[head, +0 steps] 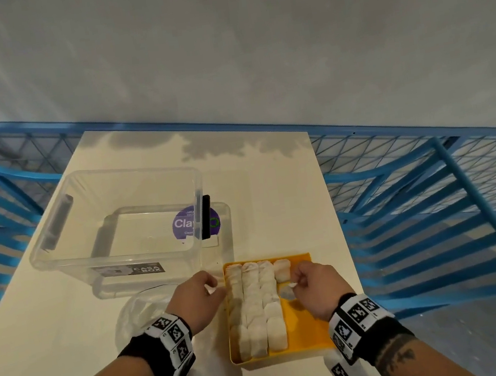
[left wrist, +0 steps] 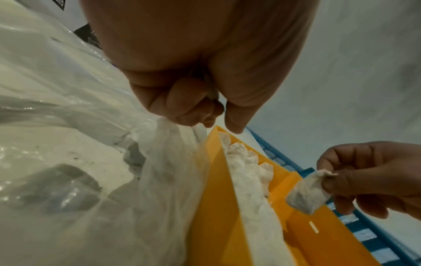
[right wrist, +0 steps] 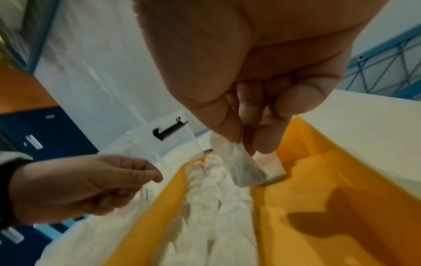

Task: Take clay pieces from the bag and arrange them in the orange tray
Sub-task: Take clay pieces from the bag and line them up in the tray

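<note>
Orange tray: the shallow orange plastic tray (head: pixel 307 335) lies at the near edge of the white tabletop (head: pixel 272 190), between the two wrists.
Clay in tray: white wrapped clay pieces (head: pixel 257 307) fill three full rows along the tray's left side; a fourth row has one piece (head: pixel 281 269) at the far end.
Right hand: the right hand (head: pixel 316 286) hangs over the tray's bare right part, thumb and fingertips pinching the twisted top of a small white wrapped clay piece (left wrist: pixel 306 193), which dangles just above the tray floor.
Left hand: the left hand (head: pixel 200 299) sits just left of the tray, fingers curled; it grips the crumpled clear plastic bag (left wrist: pixel 75 144) at its edge.
Bag: it lies on the table, touching the tray's left wall.
Farther back: a clear plastic storage box (head: pixel 114 219) stands behind the bag, a purple round label (head: pixel 186 225) showing through it.
Beyond: a blue metal mesh railing (head: pixel 429 168).
</note>
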